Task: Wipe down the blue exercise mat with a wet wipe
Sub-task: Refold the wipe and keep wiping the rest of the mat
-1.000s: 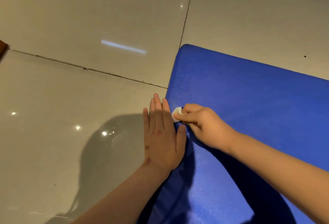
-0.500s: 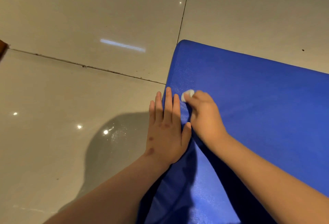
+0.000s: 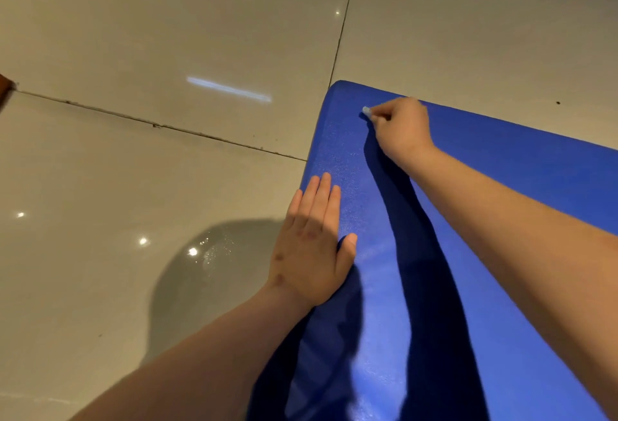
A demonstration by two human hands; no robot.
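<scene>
Sliding away from the left hand [image 3: 314,246], the right hand [image 3: 399,129] is now reaching up toward the far corner of the blue exercise mat [image 3: 541,159], where a second ago it was working right beside the other palm. It is pinching a small bunched wet wipe [image 3: 367,111] between curled fingertips and pressing it onto the mat just short of the far edge. The left hand is lying flat with its fingers straight and together, straddling the mat's near left edge, with the thumb on the blue and the outer fingers over the tiled floor [image 3: 133,169]; it is holding nothing. The two hands are now well apart. The mat is lying spread on the floor, running off to the right and toward the person. It looks soft, light and pebbled, so it is likely to creep or ripple under a dragging wipe, and a flat palm near the edge is probably the best way of pinning it. The wipe is limp and tiny, so it is best kept wadded under the fingertips.
</scene>
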